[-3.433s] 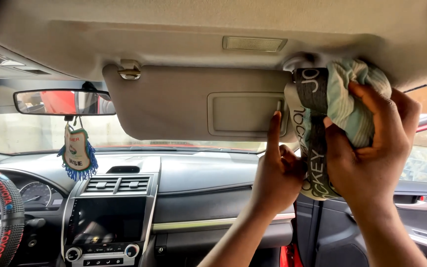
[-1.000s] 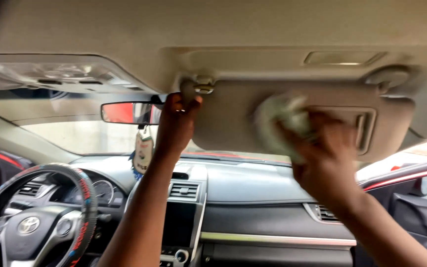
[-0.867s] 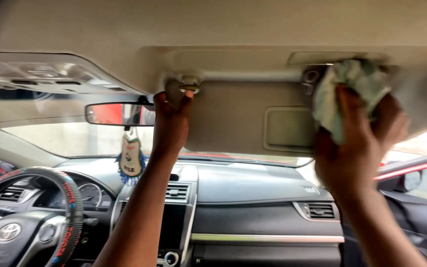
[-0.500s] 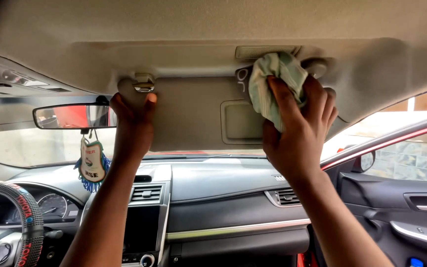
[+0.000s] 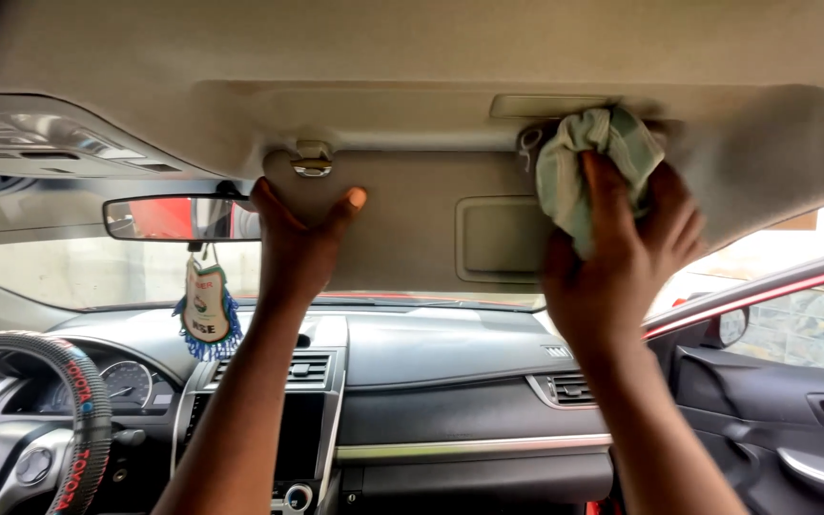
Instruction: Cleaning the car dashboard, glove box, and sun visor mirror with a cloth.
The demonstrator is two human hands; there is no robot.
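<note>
- The cloth [image 5: 591,162], a bunched pale green rag, sits at the upper right corner of the sun visor [image 5: 412,224], pressed against the hinge end where the visor meets the headliner [image 5: 431,48].
- The right hand [image 5: 622,257] lies directly below the cloth and reaches up into it; its fingers are closed around the wad, gripping it from beneath and pushing it against the visor corner.
- The sun visor hangs folded down from the roof, its long axis running left to right across the windscreen; the cloth is at its right end, so the right hand is the nearer one by far.
- The left hand [image 5: 299,238] is at the visor's opposite end, near the upper left corner: thumb and fingers spread wide and flat on the panel, holding nothing, just below the metal clip [image 5: 313,162].
- Between the two hands lies the rectangular mirror cover [image 5: 503,238] set into the visor, just left of the cloth.
- A slim roof light [image 5: 545,105] sits in the headliner right above the cloth.
- Farther left hangs the rear-view mirror [image 5: 178,217] with a fringed pennant [image 5: 204,310] beneath it.
- Below are the dashboard [image 5: 431,343] and, at the lower left corner of the view, the steering wheel [image 5: 78,410].
</note>
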